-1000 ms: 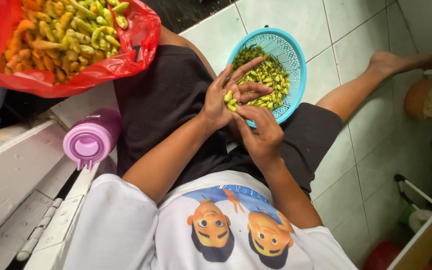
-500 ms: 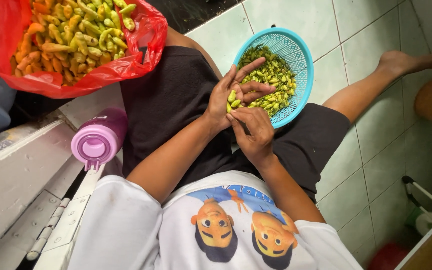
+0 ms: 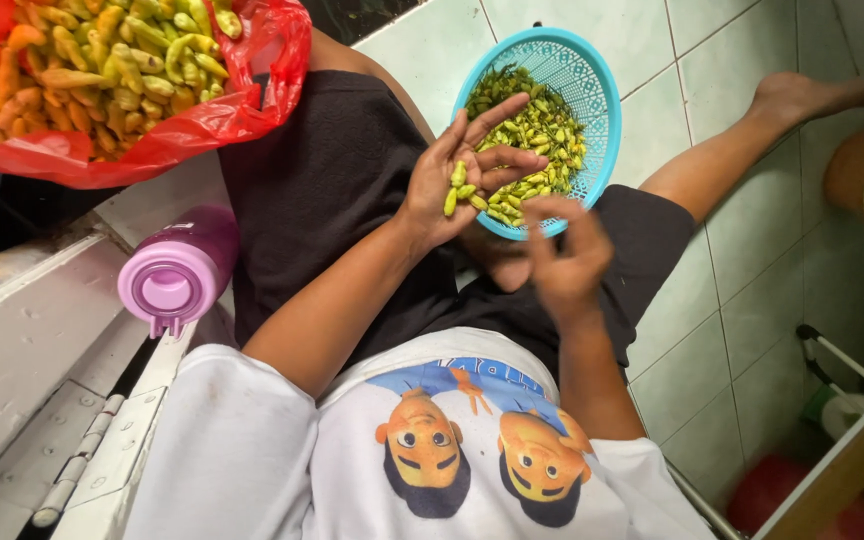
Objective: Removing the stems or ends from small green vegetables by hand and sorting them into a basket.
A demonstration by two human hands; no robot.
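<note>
Left hand [image 3: 452, 180] lies spread, cupping 4 or so small green chilies [image 3: 464, 186]; right hand [image 3: 564, 262], at 5 o'clock, is blurred, grip unclear. Round turquoise plastic basket [image 3: 592, 90] holds many sorted chilies; red plastic bag [image 3: 252, 100] at 10 o'clock remains heaped.

Your right hand [image 3: 562, 262] has lifted away from your left hand [image 3: 462, 175]; half a second ago its fingertips touched the small green chilies [image 3: 464, 188] in the left palm. Now it hovers apart, blurred, below the near rim of the blue basket [image 3: 592, 80].
</note>
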